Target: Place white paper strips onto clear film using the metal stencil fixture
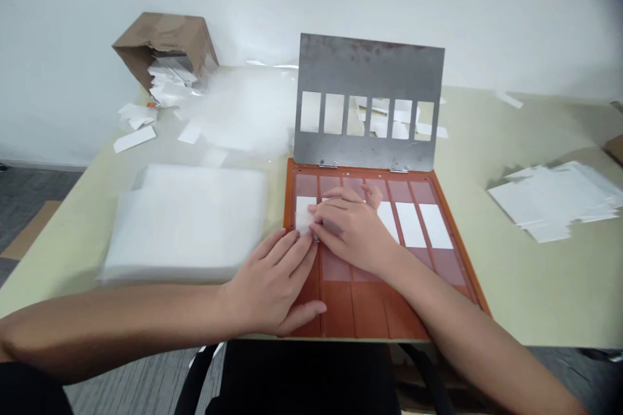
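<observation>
An orange-brown slotted tray (pixel 452 253) lies on the table in front of me, its grey metal lid (pixel 370 71) with several window cut-outs hinged upright behind it. White cards (pixel 411 224) lie in the right-hand slots. My right hand (pixel 353 227) lies flat, fingers stretched left, pressing on a white card (pixel 304 211) in the leftmost slot. My left hand (pixel 275 282) rests flat at the tray's lower left corner, its fingertips touching the same card's lower edge.
A thick stack of white foam sheets (pixel 187 220) sits left of the tray. A tipped cardboard box (pixel 163 45) spills white cards at the back left. A fanned pile of white cards (pixel 555 201) lies at the right. A clear plastic sheet (pixel 243 110) lies behind.
</observation>
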{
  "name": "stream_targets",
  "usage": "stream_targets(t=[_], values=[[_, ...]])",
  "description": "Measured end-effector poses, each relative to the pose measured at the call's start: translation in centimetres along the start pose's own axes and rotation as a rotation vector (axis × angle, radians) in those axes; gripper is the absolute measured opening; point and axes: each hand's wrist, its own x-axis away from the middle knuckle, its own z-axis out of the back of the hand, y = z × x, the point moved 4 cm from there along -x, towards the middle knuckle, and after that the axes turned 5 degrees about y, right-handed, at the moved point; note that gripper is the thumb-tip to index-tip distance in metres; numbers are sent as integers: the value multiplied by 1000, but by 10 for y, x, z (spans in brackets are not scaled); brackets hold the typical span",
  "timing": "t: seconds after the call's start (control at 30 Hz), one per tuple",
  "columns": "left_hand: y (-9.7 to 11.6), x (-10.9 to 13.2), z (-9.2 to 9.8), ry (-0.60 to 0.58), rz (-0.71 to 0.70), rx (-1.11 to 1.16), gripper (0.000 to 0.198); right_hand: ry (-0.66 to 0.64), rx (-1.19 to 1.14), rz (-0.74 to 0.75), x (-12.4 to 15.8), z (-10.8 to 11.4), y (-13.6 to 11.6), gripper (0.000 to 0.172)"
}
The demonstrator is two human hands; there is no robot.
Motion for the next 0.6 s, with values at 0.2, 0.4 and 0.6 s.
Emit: stream_targets(t=[0.2, 0.4, 0.6], values=[[1, 3, -2, -52, 30, 3, 76, -1, -4, -4, 1, 0, 1, 16], [-2, 1, 1, -66, 66, 31, 71, 20, -17, -16, -2, 2, 2, 15], [-3, 0, 2, -72, 74, 31, 70, 64, 13, 20, -4, 2, 4, 15]])
